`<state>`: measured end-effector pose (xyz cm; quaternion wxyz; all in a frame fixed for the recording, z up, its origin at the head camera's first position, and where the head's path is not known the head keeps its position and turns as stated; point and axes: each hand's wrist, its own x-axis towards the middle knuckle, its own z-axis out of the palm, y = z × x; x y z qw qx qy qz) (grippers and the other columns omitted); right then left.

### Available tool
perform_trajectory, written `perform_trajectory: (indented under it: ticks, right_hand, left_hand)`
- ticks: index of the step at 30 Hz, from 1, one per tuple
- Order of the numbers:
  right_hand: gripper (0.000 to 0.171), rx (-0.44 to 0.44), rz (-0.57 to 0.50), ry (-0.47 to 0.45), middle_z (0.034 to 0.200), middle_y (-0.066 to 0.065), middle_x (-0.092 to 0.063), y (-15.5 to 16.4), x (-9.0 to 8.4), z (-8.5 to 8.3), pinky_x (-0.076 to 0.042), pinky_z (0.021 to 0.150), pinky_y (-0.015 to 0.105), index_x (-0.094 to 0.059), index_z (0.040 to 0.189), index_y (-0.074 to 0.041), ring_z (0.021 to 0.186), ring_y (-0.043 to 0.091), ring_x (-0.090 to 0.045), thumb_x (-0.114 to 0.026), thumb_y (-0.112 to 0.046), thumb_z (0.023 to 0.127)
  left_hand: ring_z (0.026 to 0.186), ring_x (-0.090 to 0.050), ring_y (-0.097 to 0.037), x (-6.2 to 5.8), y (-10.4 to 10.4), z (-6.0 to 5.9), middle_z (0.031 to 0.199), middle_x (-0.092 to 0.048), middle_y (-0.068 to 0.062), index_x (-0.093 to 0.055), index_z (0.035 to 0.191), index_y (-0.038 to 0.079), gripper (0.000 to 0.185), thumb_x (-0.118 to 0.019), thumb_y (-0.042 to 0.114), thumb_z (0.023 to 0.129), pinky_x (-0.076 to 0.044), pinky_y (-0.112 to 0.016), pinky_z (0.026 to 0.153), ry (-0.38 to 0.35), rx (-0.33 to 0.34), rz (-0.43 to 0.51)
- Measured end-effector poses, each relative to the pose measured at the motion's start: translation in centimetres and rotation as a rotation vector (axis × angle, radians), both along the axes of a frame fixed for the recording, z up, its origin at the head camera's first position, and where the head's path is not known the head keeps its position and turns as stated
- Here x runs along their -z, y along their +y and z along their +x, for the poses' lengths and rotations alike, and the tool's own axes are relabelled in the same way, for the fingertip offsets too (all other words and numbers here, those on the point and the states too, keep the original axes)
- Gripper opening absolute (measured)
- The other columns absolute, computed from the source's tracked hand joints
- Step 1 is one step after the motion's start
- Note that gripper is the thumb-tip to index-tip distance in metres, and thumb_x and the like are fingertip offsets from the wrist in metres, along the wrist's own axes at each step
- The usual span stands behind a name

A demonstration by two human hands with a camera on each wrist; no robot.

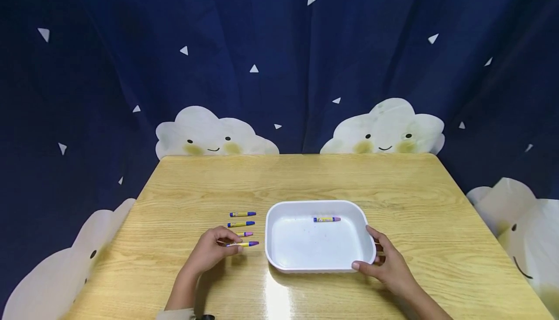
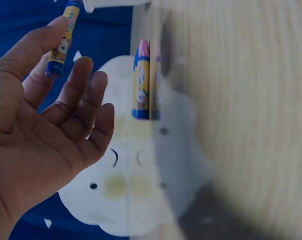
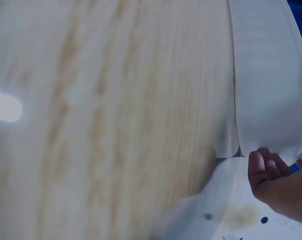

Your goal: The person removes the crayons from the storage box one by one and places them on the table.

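From the head camera, one crayon [image 1: 326, 219] already lies inside the white tray [image 1: 279, 256], near its far wall. Four more crayons lie in a row on the table [image 1: 393, 184] just left of the tray. The left hand [image 1: 209, 251] pinches the nearest crayon [image 1: 243, 244] of that row by its end. The right hand [image 1: 386, 262] grips the tray's near right corner. So one of five looks done, one is being picked up, and three are left.

The left wrist camera shows what the head view cannot: the open palm, fingertips on that crayon [image 2: 62, 40], and another crayon [image 2: 142, 80] beyond.

The right wrist camera, blurred, shows only curled fingertips [image 3: 263, 167] against the tray's rim [image 3: 271, 90], with no crayons.
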<state>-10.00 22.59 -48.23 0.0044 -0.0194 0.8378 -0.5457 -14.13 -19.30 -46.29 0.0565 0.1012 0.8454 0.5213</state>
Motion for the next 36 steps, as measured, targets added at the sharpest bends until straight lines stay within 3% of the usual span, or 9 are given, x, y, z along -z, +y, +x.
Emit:
perform_trajectory:
  ticks: [5,9,20,36]
  right_hand:
    - [0.094,-0.003,0.003,0.003,0.114,0.023,-0.049,0.0,0.0,-0.1,-0.051,0.070,0.026,-0.031,0.141,-0.002,0.090,0.030,-0.057,-0.085,-0.016,0.065]
    - [0.094,-0.001,0.012,0.004,0.114,0.022,-0.049,0.0,0.0,-0.1,-0.051,0.070,0.026,-0.031,0.141,-0.002,0.091,0.031,-0.057,-0.085,-0.017,0.065]
    - [0.095,0.004,0.012,-0.015,0.115,0.022,-0.049,0.1,0.0,-0.1,-0.051,0.071,0.026,-0.030,0.141,-0.003,0.092,0.030,-0.057,-0.085,-0.018,0.066]
    - [0.094,0.005,-0.012,-0.014,0.116,0.022,-0.049,0.0,0.0,0.0,-0.052,0.068,0.026,-0.031,0.142,-0.004,0.092,0.031,-0.057,-0.085,-0.017,0.066]
  left_hand:
    - [0.083,-0.052,-0.021,0.3,-0.9,0.3,0.092,-0.059,-0.005,-0.071,0.083,0.008,0.011,-0.077,0.007,0.074,-0.045,-0.033,0.069,-0.088,-0.122,-0.003]
    - [0.086,-0.051,-0.022,0.5,-0.9,0.2,0.096,-0.055,-0.007,-0.072,0.081,0.008,0.011,-0.078,0.007,0.072,-0.043,-0.033,0.068,-0.096,-0.184,-0.008]
    - [0.077,-0.053,-0.017,2.0,-0.3,-0.6,0.087,-0.067,-0.002,-0.072,0.075,0.009,0.013,-0.081,0.005,0.065,-0.041,-0.032,0.062,-0.070,-0.227,-0.115]
    - [0.082,-0.054,-0.021,1.5,0.2,-0.7,0.084,-0.066,-0.004,-0.072,0.070,0.006,0.011,-0.080,0.000,0.066,-0.043,-0.033,0.066,-0.014,-0.215,-0.284]
